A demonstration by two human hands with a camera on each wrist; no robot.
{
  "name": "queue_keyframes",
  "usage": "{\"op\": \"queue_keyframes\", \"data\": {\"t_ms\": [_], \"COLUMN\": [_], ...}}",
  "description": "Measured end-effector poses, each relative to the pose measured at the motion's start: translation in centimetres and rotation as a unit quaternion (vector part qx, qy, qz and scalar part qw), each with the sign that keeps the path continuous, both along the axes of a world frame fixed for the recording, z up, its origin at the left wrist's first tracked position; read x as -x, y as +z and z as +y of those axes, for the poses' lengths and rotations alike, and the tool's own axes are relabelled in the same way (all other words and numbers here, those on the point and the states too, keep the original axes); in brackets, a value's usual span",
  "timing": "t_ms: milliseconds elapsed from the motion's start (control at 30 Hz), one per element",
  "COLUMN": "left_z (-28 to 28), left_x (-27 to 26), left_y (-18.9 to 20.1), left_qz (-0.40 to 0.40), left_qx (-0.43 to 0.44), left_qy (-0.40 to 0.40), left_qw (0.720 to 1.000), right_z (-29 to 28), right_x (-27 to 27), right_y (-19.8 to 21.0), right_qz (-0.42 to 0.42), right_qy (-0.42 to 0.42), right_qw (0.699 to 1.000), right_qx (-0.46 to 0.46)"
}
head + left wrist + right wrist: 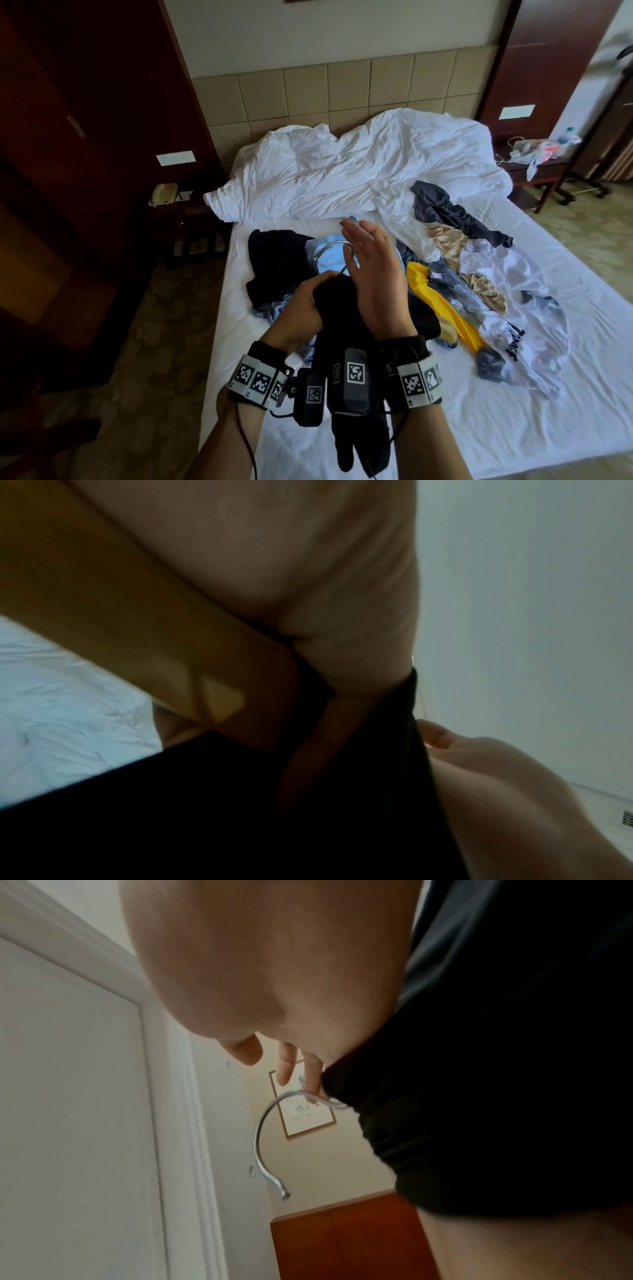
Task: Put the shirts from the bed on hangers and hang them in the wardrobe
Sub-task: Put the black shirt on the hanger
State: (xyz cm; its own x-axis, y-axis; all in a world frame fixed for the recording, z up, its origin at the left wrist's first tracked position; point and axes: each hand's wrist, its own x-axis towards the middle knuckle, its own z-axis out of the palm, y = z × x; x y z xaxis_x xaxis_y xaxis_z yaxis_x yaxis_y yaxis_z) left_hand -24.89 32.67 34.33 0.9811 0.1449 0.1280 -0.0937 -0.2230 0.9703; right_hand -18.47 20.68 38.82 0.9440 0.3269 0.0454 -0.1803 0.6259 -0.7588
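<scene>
The bed [513,394] takes up most of the head view, with a crumpled white duvet [359,171] pushed to its head end. Across the sheet a heap of shirts [462,284] is still spread: dark grey, beige, yellow, pale blue, black and a white printed one. None of these is seen on a hanger, so most of the task is judged to be left. The dark wooden wardrobe [85,120] stands at the left, well apart from the pile; nothing is shown hung inside it.

Over the near edge of the bed, a black shirt [342,315] is held up, bunched round a hanger whose metal hook [334,248] sticks out above the cloth. The left hand [305,305] is clamped on the gathered fabric just under the hook. The right hand [373,277] is held flat against the shirt with fingers straight, gripping nothing. The dressing of this one hanger is judged unfinished, as the cloth is still bunched. A bedside table with a telephone [163,193] stands between bed and wardrobe.
</scene>
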Motion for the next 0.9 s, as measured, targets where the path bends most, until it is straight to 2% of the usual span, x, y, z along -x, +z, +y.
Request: {"op": "queue_keyframes", "data": {"t_ms": [67,133,200,267,400,433,467,533,600,667,800,900], "left_z": [0.2,0.6,1.1,1.8,2.1,2.0,1.8,1.3,1.3,1.7,2.9,3.0], "left_x": [0.0,-0.1,-0.2,-0.4,-0.9,-1.1,-1.4,-1.9,-2.4,-2.7,-2.1,-2.0], "left_y": [0.7,1.5,2.4,3.0,4.0,4.2,4.3,4.5,4.1,3.8,4.0,4.2], "left_qz": [0.001,-0.010,-0.037,-0.060,-0.078,-0.083,-0.086,-0.086,-0.076,-0.062,-0.035,-0.018], "left_qx": [-0.012,-0.025,-0.032,-0.036,-0.039,-0.044,-0.045,-0.031,-0.001,0.004,-0.072,-0.070], "left_qy": [-0.014,-0.017,-0.017,-0.024,-0.018,-0.015,-0.008,0.016,0.039,0.047,-0.016,-0.038], "left_qw": [1.000,0.999,0.999,0.997,0.996,0.995,0.995,0.996,0.996,0.997,0.997,0.997], "right_z": [-0.9,-2.6,-5.0,-7.0,-6.7,-6.0,-5.2,-3.7,-2.8,-2.7,-4.0,-3.8], "right_x": [-0.5,-1.5,-2.5,-3.3,-4.5,-4.5,-4.1,-2.9,-1.9,-1.4,-2.2,-2.2], "right_y": [-0.3,-0.9,-1.9,-3.1,-5.8,-6.1,-5.7,-4.5,-3.1,-2.1,-2.3,-2.6], "right_qz": [-0.004,-0.081,-0.172,-0.231,-0.298,-0.315,-0.328,-0.357,-0.356,-0.369,-0.398,-0.417], "right_qy": [-0.041,-0.130,-0.206,-0.236,-0.186,-0.176,-0.166,-0.153,-0.147,-0.128,-0.041,-0.015], "right_qw": [0.999,0.981,0.930,0.871,0.747,0.728,0.724,0.735,0.773,0.791,0.787,0.778], "right_qx": [0.025,0.123,0.250,0.364,0.565,0.583,0.584,0.557,0.504,0.471,0.469,0.469]}}
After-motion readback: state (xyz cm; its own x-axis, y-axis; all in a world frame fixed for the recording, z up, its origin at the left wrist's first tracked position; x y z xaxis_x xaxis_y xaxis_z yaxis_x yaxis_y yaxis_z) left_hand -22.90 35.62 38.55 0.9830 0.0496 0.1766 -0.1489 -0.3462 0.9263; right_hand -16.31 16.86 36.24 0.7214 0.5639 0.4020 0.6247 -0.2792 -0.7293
